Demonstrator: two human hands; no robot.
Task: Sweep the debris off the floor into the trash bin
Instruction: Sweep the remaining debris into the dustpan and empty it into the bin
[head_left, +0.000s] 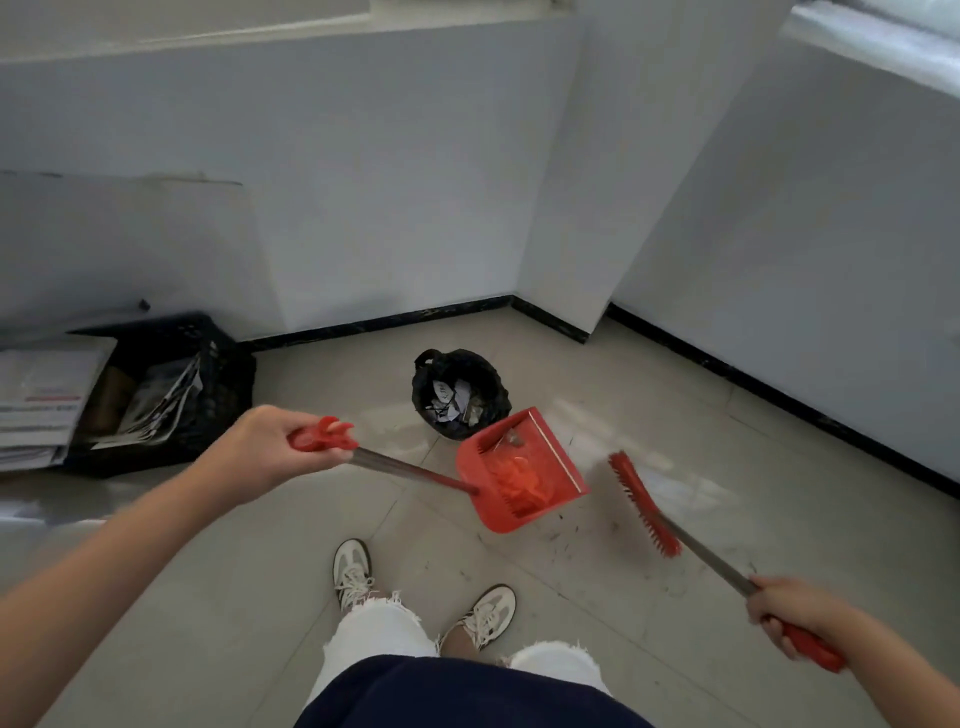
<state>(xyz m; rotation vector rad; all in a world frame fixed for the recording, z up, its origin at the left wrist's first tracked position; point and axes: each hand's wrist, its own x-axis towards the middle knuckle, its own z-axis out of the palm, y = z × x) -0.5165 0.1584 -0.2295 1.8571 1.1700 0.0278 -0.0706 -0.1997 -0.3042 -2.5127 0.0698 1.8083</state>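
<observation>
1. Debris (514, 439) lies in the red dustpan (522, 470), held just beside the trash bin (460, 392); specks remain on the floor (571, 540) nearer the person than the bin.
2. Left hand (270, 447) grips the dustpan handle; right hand (795, 610) grips the broom (644, 504).
3. Emptying seems in hand; next, tip the dustpan over the bin's mouth.

Red dustpan (521, 474) tilted beside black-lined bin (460, 391) (apparently part-filled), red broom (643, 503)
</observation>
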